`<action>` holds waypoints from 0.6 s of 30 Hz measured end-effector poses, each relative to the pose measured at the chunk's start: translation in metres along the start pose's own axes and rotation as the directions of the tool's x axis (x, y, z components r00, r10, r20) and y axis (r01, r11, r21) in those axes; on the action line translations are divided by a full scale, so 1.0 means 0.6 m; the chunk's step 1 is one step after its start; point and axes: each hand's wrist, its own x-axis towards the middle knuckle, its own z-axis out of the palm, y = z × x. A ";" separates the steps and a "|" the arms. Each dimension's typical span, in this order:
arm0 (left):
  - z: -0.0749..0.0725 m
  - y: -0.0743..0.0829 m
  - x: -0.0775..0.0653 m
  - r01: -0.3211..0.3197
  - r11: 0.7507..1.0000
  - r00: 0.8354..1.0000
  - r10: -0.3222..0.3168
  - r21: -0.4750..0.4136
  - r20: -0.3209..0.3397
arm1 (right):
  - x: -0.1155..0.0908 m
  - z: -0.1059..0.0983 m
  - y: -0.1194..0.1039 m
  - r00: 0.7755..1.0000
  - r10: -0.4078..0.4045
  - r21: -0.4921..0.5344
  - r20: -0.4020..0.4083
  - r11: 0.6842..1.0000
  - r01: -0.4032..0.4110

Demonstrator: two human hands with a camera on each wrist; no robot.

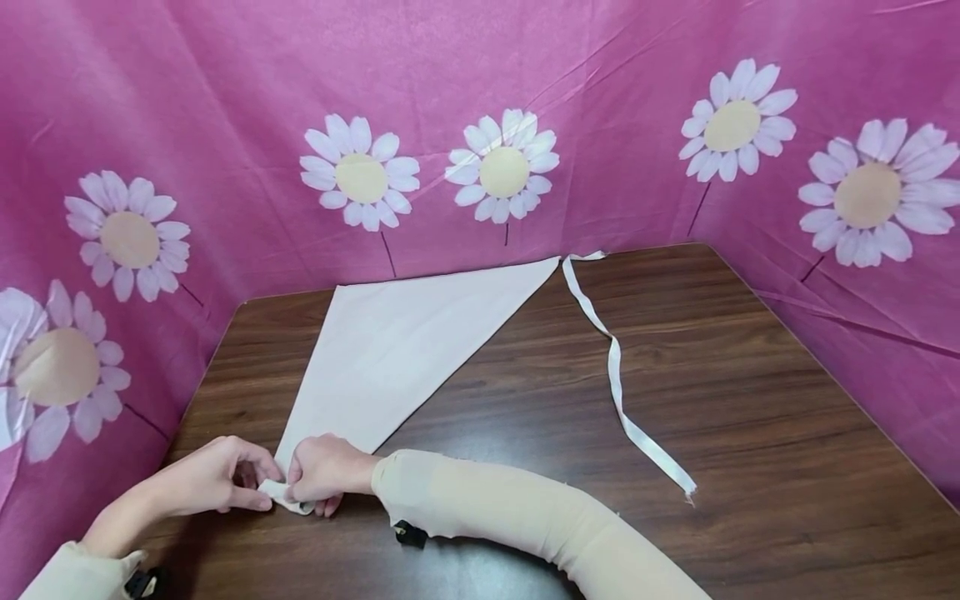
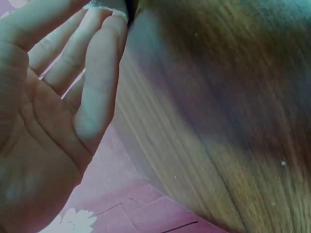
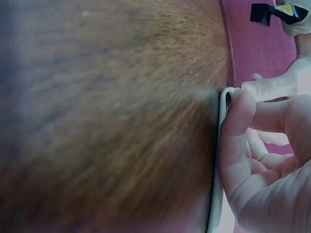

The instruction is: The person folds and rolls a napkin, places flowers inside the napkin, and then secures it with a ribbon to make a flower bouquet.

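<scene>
A white cloth (image 1: 390,350) lies flat on the brown table, wide at the back and narrowing toward its front end. That near end is bunched and turned over between both hands. My left hand (image 1: 217,477) pinches the bunched end from the left with thumb and fingers; in the left wrist view only a bit of the cloth (image 2: 104,6) shows at the fingertips. From the right, my right hand (image 1: 326,468) grips the same end with curled fingers. The right wrist view shows the folded cloth edge (image 3: 217,194) along the right thumb, with the left hand's fingertip (image 3: 250,90) close beside it.
A narrow white strap (image 1: 615,367) runs from the cloth's far right corner toward the front, its near end frayed; whether it joins the cloth I cannot tell. Wood-grain table (image 1: 750,400) extends to the right. A pink curtain (image 1: 247,100) with daisies surrounds the table's back and sides.
</scene>
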 end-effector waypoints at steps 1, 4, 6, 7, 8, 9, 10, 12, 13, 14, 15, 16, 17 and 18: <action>0.000 0.000 -0.001 0.004 1.000 1.000 -0.004 -0.010 -0.005 | 0.001 0.000 0.000 1.000 -0.005 -0.009 0.001 1.000 0.005; 0.000 0.000 -0.002 0.012 0.999 1.000 -0.013 -0.034 -0.011 | 0.001 -0.001 0.001 1.000 -0.009 -0.006 0.004 1.000 0.009; 0.001 -0.001 -0.002 0.018 0.999 1.000 -0.018 -0.043 -0.005 | 0.000 -0.003 0.003 1.000 -0.012 0.001 0.003 1.000 0.012; 0.002 -0.002 -0.002 0.016 0.999 1.000 -0.016 -0.047 0.002 | -0.001 -0.003 0.004 1.000 -0.015 -0.003 0.001 1.000 0.015; 0.003 -0.002 -0.002 0.016 0.999 1.000 -0.015 -0.052 0.009 | -0.002 -0.003 0.004 1.000 -0.021 -0.008 -0.002 1.000 0.021; 0.004 -0.003 -0.003 0.014 0.998 1.000 -0.013 -0.055 0.014 | -0.003 -0.003 0.005 1.000 -0.028 -0.022 -0.006 0.999 0.028; 0.005 -0.005 -0.003 0.010 0.998 1.000 -0.009 -0.058 0.018 | -0.004 -0.003 0.006 0.999 -0.041 -0.045 -0.011 0.998 0.041; 0.005 -0.007 -0.004 0.004 0.998 1.000 -0.003 -0.062 0.025 | -0.007 -0.004 0.007 0.996 -0.090 -0.131 -0.024 0.988 0.086; 0.005 -0.008 -0.004 0.001 0.998 1.000 0.001 -0.066 0.029 | -0.009 -0.004 0.008 0.993 -0.117 -0.185 -0.031 0.977 0.110; 0.004 -0.009 -0.005 -0.002 0.998 0.999 0.004 -0.069 0.032 | -0.011 -0.005 0.008 0.988 -0.148 -0.240 -0.034 0.961 0.136; 0.003 -0.010 -0.004 -0.004 0.997 0.999 0.007 -0.072 0.036 | -0.012 -0.006 0.007 0.984 -0.177 -0.296 -0.038 0.942 0.158; 0.001 -0.011 -0.004 -0.001 0.997 0.999 0.004 -0.078 0.039 | -0.013 -0.006 0.007 0.978 -0.207 -0.351 -0.039 0.919 0.180; 0.000 -0.012 -0.003 0.003 0.996 0.999 0.001 -0.084 0.042 | -0.014 -0.007 0.006 0.971 -0.234 -0.406 -0.040 0.892 0.198; -0.001 -0.013 -0.003 0.005 0.996 0.999 -0.001 -0.088 0.046 | -0.016 -0.007 0.005 0.967 -0.253 -0.449 -0.042 0.869 0.208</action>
